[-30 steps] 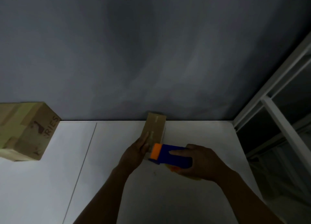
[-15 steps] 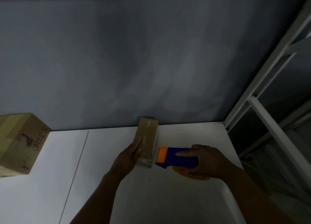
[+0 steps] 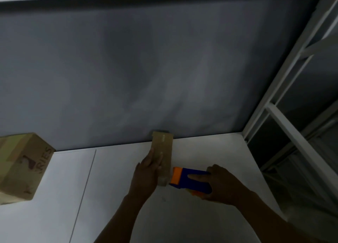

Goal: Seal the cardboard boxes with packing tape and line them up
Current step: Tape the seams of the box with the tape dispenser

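2 boxes on the table. Pinning small box by the wall under flat left hand. Gripping tape dispenser in curled right hand, orange nose at the box's near end. Sealing step, probably. Next, likely: drag tape steadily along the seam, then line up beside big box far left.

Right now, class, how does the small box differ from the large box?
The small box is slim; the large box is bulky. The left hand presses the small box and the right hand holds a tape dispenser at its end; the large box stands untouched. Both are brown cardboard.
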Tool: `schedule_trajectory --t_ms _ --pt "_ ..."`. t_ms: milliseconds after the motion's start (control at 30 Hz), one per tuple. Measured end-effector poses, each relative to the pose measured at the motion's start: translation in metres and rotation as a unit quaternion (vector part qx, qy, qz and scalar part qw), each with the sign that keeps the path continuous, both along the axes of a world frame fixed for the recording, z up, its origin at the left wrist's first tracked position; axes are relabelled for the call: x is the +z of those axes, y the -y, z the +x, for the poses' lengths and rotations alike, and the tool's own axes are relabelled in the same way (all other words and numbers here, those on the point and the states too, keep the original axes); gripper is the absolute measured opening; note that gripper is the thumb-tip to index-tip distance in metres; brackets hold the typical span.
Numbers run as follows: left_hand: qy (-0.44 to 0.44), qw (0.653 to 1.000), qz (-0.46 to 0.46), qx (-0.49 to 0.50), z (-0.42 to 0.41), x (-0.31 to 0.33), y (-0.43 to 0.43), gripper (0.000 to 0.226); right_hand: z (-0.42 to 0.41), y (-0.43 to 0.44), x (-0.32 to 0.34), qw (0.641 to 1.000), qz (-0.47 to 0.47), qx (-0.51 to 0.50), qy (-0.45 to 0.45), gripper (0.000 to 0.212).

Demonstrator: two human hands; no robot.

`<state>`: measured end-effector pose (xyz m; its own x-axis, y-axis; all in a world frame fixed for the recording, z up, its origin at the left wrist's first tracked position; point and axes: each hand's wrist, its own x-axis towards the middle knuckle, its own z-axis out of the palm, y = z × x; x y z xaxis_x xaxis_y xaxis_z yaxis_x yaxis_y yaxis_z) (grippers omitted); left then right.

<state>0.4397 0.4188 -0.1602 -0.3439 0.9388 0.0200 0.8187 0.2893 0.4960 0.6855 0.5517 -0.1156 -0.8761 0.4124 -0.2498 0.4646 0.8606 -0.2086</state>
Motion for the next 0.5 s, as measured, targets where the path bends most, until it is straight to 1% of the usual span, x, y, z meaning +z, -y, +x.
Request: schedule_trajectory --t_ms 33,67,133,167,233,300,367,400,433,500 --pt "-0.008 1.0 -0.003 0.004 0.005 -0.001 -0.003 0.066 0.002 0.0 0.001 1.0 -0.013 -0.003 0.007 0.076" --pt "-0.039 0.999 -0.016 0.008 0.008 0.0 -0.004 0.069 0.003 0.001 0.002 0.999 -0.03 -0.011 0.018 0.076" --pt "-0.07 0.996 -0.055 0.012 0.009 0.0 -0.006 0.064 0.006 0.003 0.005 0.998 -0.057 -0.023 0.031 0.077" --pt "-0.094 0.994 -0.057 0.011 0.008 -0.004 -0.005 0.068 0.006 0.004 0.006 0.997 -0.072 -0.029 0.03 0.077" --pt "-0.133 0.988 -0.076 0.002 0.001 -0.01 -0.002 0.069 0.004 0.008 0.007 0.995 -0.094 -0.035 0.024 0.078" --pt "-0.137 0.988 -0.072 0.012 0.0 -0.005 -0.002 0.075 0.001 0.011 0.007 0.995 -0.094 -0.031 0.023 0.078" --pt "-0.124 0.99 -0.055 0.045 0.003 0.0 -0.006 0.081 -0.004 0.015 0.008 0.996 -0.084 -0.019 0.026 0.075" --pt "-0.109 0.99 -0.074 0.057 0.005 0.002 -0.008 0.083 -0.007 0.016 0.008 0.996 -0.086 -0.017 0.028 0.074" --pt "-0.092 0.99 -0.093 0.061 0.006 0.0 -0.011 0.082 -0.009 0.017 0.007 0.996 -0.088 -0.018 0.028 0.073" --pt "-0.082 0.991 -0.083 0.058 0.005 -0.003 -0.014 0.075 -0.011 0.017 0.006 0.995 -0.092 -0.017 0.027 0.072"
